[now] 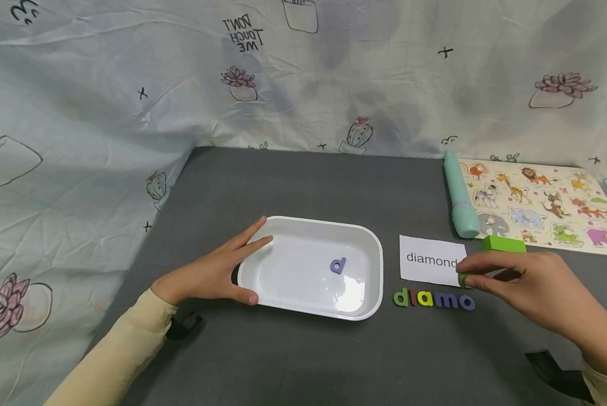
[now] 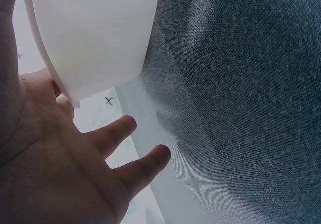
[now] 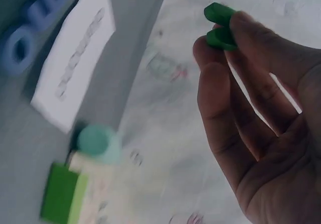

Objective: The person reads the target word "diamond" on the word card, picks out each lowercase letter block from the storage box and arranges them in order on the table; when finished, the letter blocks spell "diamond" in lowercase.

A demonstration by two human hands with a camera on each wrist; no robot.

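My left hand (image 1: 214, 276) rests spread across the left end of a white plastic tray (image 1: 313, 313), thumb at its front rim and fingers over the rim. Two fingers stick out straight below the tray in the left wrist view. One purple letter d (image 1: 338, 265) lies inside. Between thumb and fingertips my right hand (image 1: 542, 287) pinches a small green letter (image 3: 220, 38), partly hidden by the fingers. It is at the right end of a row of letters spelling "diamo" (image 1: 425, 299), below a white card (image 1: 425, 273) printed "diamond", overlapping the card's lower right corner in the head view.
A green block (image 1: 504, 243) lies behind my right hand. Farther back are a teal tapered cylinder (image 1: 461, 197) and an animal puzzle board (image 1: 542, 206). Grey cloth (image 1: 293, 361) covers the table, and a plant-print curtain (image 1: 303, 73) hangs behind and on the left.
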